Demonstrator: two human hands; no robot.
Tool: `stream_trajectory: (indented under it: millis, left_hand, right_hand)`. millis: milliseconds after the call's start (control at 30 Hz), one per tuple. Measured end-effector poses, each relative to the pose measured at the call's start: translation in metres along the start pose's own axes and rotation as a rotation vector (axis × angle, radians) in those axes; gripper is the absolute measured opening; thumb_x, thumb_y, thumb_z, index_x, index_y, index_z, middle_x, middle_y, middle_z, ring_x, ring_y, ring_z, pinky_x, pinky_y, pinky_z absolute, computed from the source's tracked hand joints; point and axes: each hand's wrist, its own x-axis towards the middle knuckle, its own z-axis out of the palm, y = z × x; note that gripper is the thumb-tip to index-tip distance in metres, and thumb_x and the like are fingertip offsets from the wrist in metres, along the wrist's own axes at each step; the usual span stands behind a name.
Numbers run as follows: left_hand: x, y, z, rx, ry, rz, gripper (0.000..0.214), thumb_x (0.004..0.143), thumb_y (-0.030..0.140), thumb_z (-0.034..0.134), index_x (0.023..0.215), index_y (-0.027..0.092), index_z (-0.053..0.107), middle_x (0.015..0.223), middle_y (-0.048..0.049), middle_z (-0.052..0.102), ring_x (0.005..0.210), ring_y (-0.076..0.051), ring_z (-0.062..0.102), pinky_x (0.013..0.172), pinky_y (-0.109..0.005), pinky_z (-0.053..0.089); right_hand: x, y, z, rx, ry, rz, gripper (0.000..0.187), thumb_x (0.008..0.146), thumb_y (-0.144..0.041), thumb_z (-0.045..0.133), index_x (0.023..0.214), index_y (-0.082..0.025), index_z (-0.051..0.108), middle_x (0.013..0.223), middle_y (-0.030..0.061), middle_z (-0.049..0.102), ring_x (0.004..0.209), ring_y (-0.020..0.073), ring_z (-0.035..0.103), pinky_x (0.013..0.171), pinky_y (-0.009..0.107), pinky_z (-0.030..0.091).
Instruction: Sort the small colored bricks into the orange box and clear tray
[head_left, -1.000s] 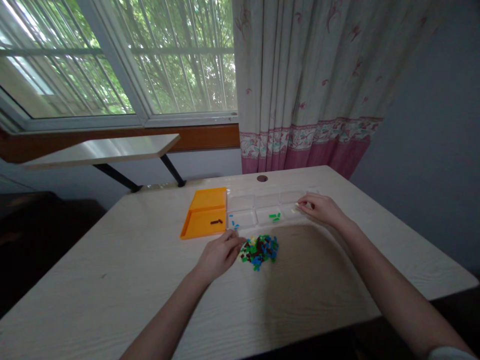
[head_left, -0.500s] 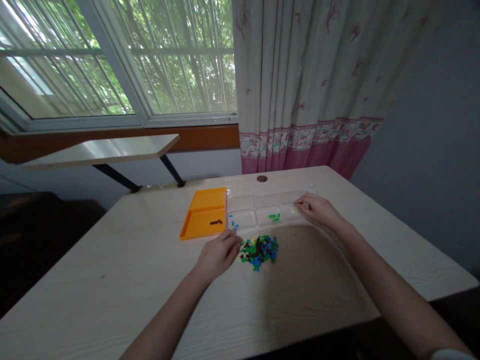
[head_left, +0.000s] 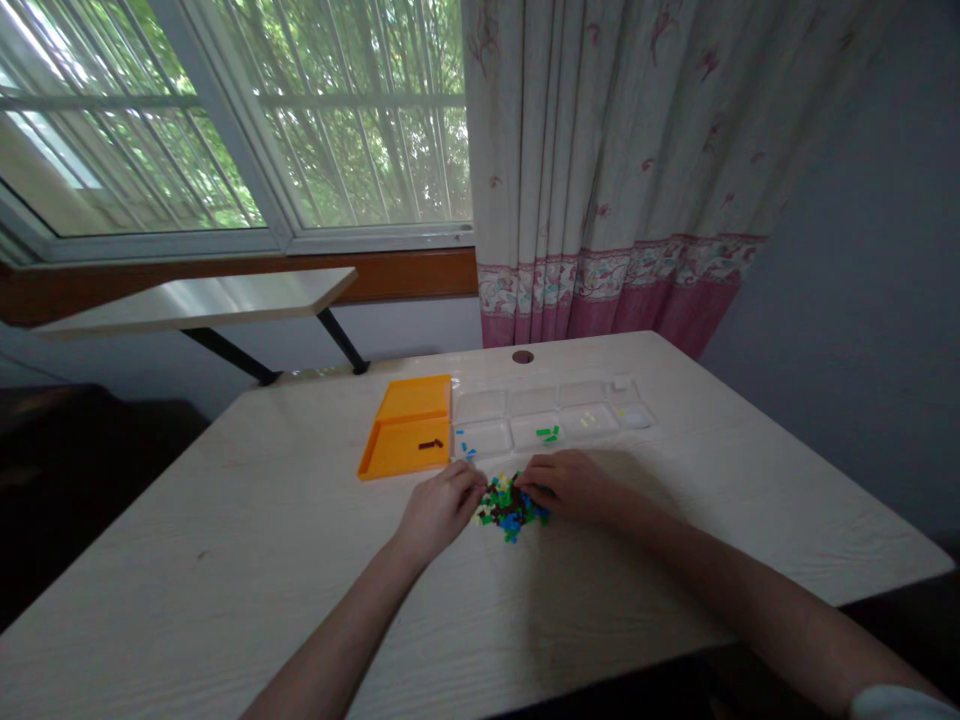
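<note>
A heap of small coloured pieces [head_left: 506,508], green, blue, brown and yellow, lies on the pale wooden table [head_left: 225,560]. My left hand [head_left: 437,508] rests at the heap's left edge with its fingers curled and pinched together. My right hand [head_left: 564,485] lies on the heap's right side, fingers bent down into the pieces. What either hand holds is too small to see. Behind the heap stands a clear compartment tray [head_left: 551,415] with a few blue, green and yellow pieces in separate cells.
An orange tray [head_left: 409,428] with one dark piece lies left of the clear tray. A cable hole [head_left: 523,357] sits near the table's far edge. A floral curtain [head_left: 615,170], a window and a white wall shelf [head_left: 195,300] stand behind.
My right hand has moved from the right end of the clear tray back and left onto the heap. My left hand has stayed at the heap's left edge.
</note>
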Motion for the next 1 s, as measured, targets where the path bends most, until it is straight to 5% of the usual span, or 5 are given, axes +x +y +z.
stream_trajectory:
  millis: [333,1000]
  left_hand:
    - [-0.002,0.016,0.001,-0.164,0.072,0.157,0.017,0.085,0.025,0.044,0.087,0.017,0.059,0.079,-0.0037,0.058,0.072,-0.012,0.055,0.063,-0.020,0.044]
    - [-0.001,0.017,0.002,-0.170,0.145,0.213,0.015,0.085,0.024,0.046,0.086,0.017,0.059,0.075,-0.0033,0.058,0.066,-0.010,0.054,0.059,-0.019,0.043]
  right_hand:
    - [0.003,-0.008,0.014,0.043,0.113,0.062,0.013,0.081,-0.027,0.055,0.090,-0.021,0.062,0.082,0.0011,0.064,0.070,0.0124,0.059,0.063,0.022,0.043]
    - [0.002,-0.006,0.022,0.102,0.198,0.003,0.011,0.081,-0.028,0.056,0.086,-0.020,0.062,0.076,0.0009,0.063,0.066,0.0114,0.058,0.061,0.021,0.042]
